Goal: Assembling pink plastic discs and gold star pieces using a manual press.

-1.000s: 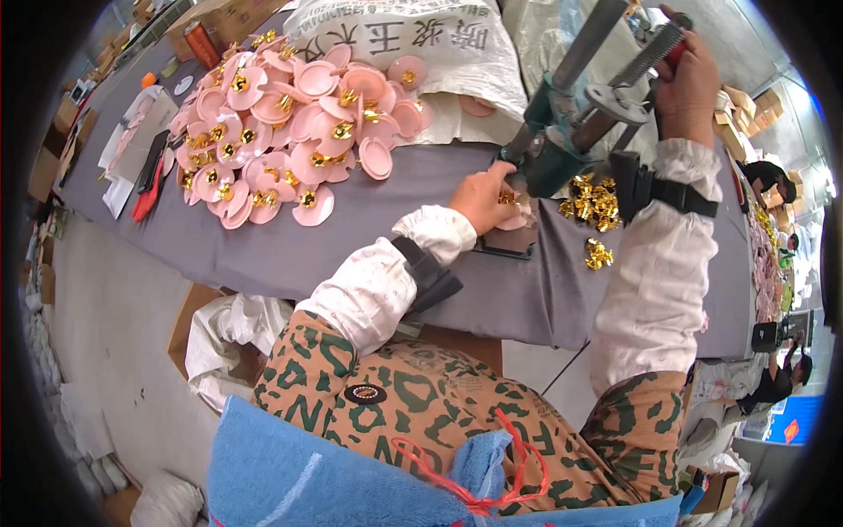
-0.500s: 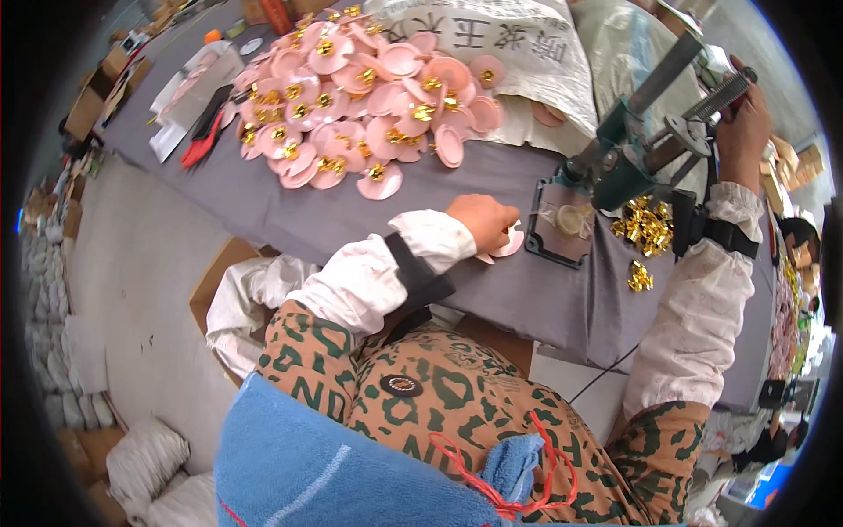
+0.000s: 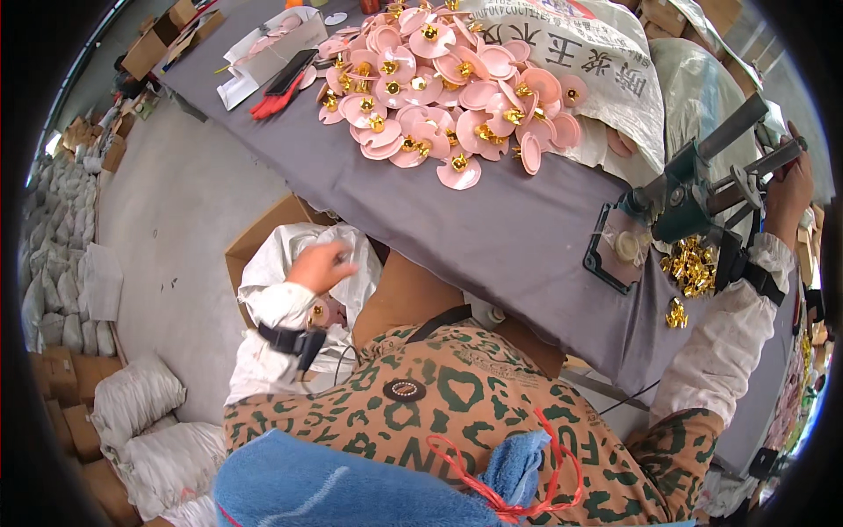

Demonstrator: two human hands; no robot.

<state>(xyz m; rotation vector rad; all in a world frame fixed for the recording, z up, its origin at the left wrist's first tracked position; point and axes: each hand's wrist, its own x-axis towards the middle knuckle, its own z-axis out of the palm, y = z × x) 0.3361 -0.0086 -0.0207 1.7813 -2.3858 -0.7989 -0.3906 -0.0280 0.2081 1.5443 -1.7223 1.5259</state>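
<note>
My left hand [image 3: 321,268] hovers over a white sack [image 3: 294,237] set in a cardboard box [image 3: 248,239]. Its slightly blurred fingers look loosely apart, with nothing visible between them. Beneath my left wrist, a pink disc with a gold piece [image 3: 323,311] shows by the sack's mouth. At the right, my right hand [image 3: 791,195] grips the lever handle of a green hand press [image 3: 689,198]; the fingers' far side is hidden. Below the press column, its base [image 3: 608,261] carries a pale round part [image 3: 627,247]. Gold clips [image 3: 691,266] are piled beside the base.
Many pink discs with gold pieces [image 3: 439,97] are heaped on the grey-clothed table [image 3: 439,215]. A printed woven sack [image 3: 597,79] lies behind them. A black phone [image 3: 291,72], a red-handled item [image 3: 273,104] and a white box [image 3: 299,35] sit far left. Stuffed sacks [image 3: 139,397] stand on the floor.
My left hand has left the table with the pink disc and swung left and down over the sack. My right hand stays on the lever. The whole view has shifted.
</note>
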